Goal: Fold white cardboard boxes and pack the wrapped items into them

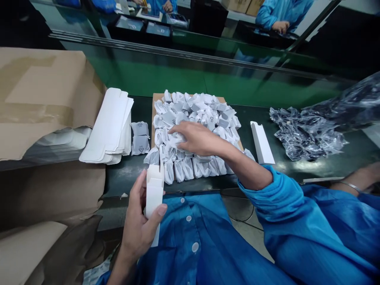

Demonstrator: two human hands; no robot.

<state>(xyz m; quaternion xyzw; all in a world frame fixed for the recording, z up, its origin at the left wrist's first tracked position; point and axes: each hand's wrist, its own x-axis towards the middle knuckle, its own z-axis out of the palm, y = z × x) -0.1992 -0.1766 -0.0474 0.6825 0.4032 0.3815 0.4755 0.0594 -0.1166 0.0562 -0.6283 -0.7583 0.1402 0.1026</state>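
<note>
My left hand [141,221] grips a narrow white carton [154,198], its upper end open with the flaps standing up. The carton is tilted slightly in front of my blue shirt. Over a dense pile of small grey pieces in thin white wrapping [204,114], my right hand [197,138] reaches in from the right. Its thumb and forefinger curl round one wrapped packet [177,139] at the left of the pile. Under the pile shows a cardboard sheet [154,103]. Two wrapped grey packets [140,137] lie apart, left of the pile.
Flattened white cartons [107,122] are stacked beside a large cardboard box [38,87] on the left. Another white carton [263,143] lies right of the pile, before crumpled clear plastic bags [308,132]. A neighbour's arm [360,180] is at right; co-workers sit beyond the green barrier [184,77].
</note>
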